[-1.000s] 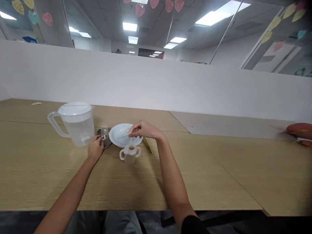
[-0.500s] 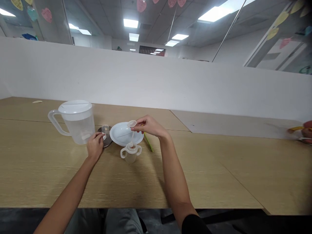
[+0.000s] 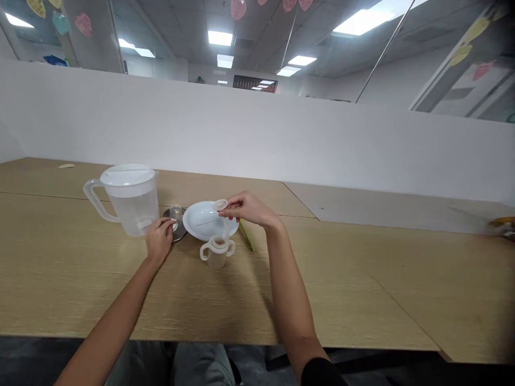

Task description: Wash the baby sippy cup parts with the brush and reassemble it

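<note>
My right hand [image 3: 246,208] is closed in a pinch on a small round translucent lid [image 3: 220,205]. A pale, thin stem-like piece hangs below it, its lower end close to the mouth of a translucent two-handled cup [image 3: 217,259]. That cup stands upright on the table, with something reddish showing inside its opening. My left hand [image 3: 159,238] pinches a white ring-shaped handle at the side of a small clear cup [image 3: 176,211]. The clear cup is on a dark round tray [image 3: 180,232]. Behind the two-handled cup lies a white oval dish [image 3: 197,220].
A lidded clear pitcher [image 3: 134,206] stands at the left, beside my left hand. A green stalk-like item [image 3: 247,237] lies right of the dish. Toward the back left is a flat pale piece [image 3: 66,165]. A blurred object [image 3: 505,226] shows at the right edge. A white partition [image 3: 257,134] borders the table [image 3: 341,289].
The hanging stem has shifted from over the cup's mouth to its right side. At the far right, a hand with a yellow item has mostly left the view. My left hand stays put.
</note>
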A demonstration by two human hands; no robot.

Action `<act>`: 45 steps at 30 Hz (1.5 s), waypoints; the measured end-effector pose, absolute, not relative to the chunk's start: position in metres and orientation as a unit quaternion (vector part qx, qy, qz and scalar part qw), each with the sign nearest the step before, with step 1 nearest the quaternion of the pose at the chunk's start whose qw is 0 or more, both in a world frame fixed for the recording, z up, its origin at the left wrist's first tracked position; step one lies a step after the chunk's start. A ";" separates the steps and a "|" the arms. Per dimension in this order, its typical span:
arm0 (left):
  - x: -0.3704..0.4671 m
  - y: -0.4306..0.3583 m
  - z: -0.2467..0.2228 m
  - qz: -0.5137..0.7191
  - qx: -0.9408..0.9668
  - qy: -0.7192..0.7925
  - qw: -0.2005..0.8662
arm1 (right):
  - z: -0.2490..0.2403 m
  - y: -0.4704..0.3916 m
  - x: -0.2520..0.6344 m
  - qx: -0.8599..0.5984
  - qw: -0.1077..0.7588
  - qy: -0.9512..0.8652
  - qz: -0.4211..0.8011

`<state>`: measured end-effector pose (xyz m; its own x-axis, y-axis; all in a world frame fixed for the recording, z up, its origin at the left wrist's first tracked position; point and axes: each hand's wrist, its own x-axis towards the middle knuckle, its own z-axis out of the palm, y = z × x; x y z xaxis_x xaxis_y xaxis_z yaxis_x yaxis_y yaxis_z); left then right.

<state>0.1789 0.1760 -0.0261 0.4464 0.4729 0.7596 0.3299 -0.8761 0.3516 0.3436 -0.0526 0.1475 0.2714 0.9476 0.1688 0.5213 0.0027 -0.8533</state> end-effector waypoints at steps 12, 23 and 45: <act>0.180 0.178 -0.028 0.468 0.852 0.226 0.068 | 0.144 -0.049 0.344 -0.670 0.392 -0.580 0.246; 0.180 0.177 -0.028 0.471 0.854 0.209 0.068 | 0.125 -0.031 0.356 -0.729 0.138 -0.630 0.231; 0.164 0.124 0.015 0.619 0.773 -0.121 -0.067 | 0.132 -0.024 0.282 -0.677 0.129 -0.725 0.022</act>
<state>0.1640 0.1236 0.0152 0.2044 -0.2691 0.9412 -0.1043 -0.9620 -0.2524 0.2816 -0.0239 0.1319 -0.0508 0.9864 0.1562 0.9750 0.0828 -0.2061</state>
